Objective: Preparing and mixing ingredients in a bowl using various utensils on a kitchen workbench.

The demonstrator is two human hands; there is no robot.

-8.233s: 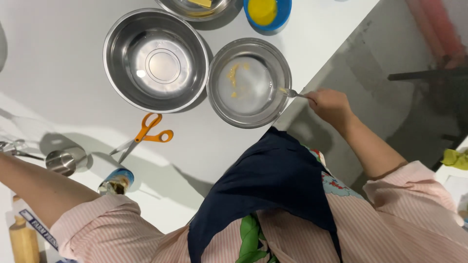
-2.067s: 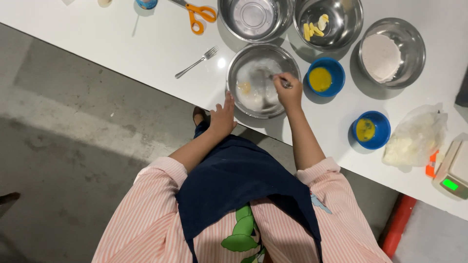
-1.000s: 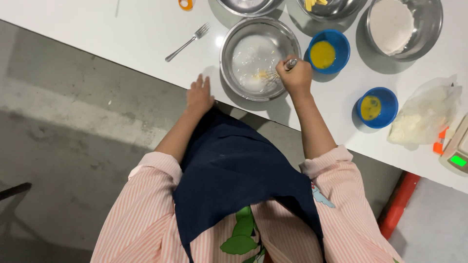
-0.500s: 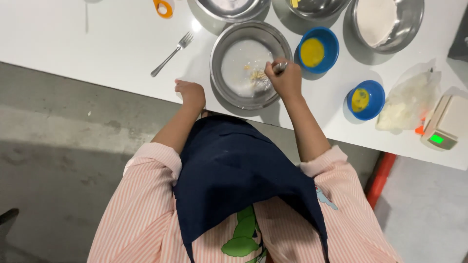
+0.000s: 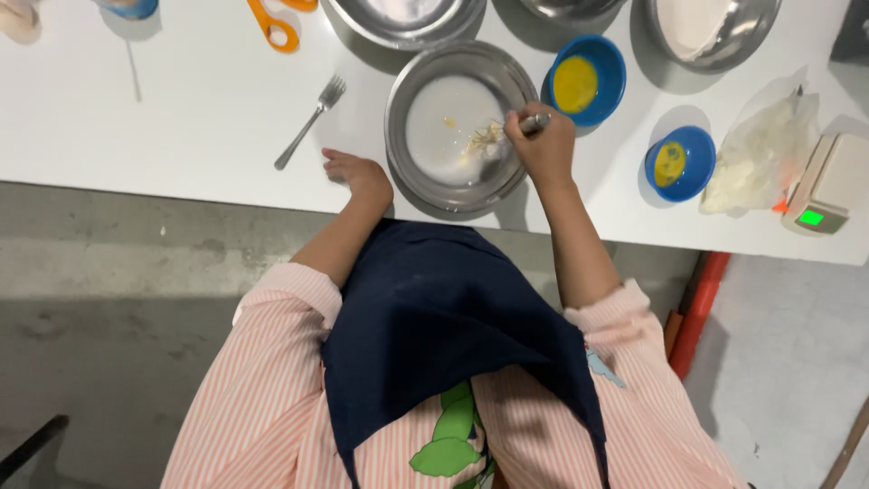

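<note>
White tabletop up top, grey concrete floor below, and we're looking straight down over a striped pink shirt and navy apron.

Right hand (image 5: 543, 145) is curled tight around the handle of a metal utensil (image 5: 529, 120), which looks like a fork, though the head is buried in the mix. Its working end sits in the steel mixing bowl (image 5: 460, 127), right in a clump of yellowish bits in pale batter, just left of the knuckles. The utensil's long axis runs roughly left to right, handle toward the blue bowl of yellow liquid (image 5: 586, 80), tip pointing into the bowl's centre. So the work lies left of the grip, and the right hand is plainly the nearer one.

Left hand (image 5: 356, 170) holds nothing: fingers loosely spread, resting on the table (image 5: 181, 109) just beside the bowl's left rim, not quite gripping it as far as I can tell.

Further out: a spare fork (image 5: 310, 120) lying diagonally to the left, orange scissors (image 5: 276, 23) at the top edge, a second small blue bowl (image 5: 679, 161), a clear plastic bag (image 5: 756, 154), and a kitchen scale (image 5: 828, 186) with a green lit display.

Against half a second ago, the bowl and hands sit in much the same arrangement; the camera has shifted a little, and the left hand has settled slightly lower along the bowl's side.
</note>
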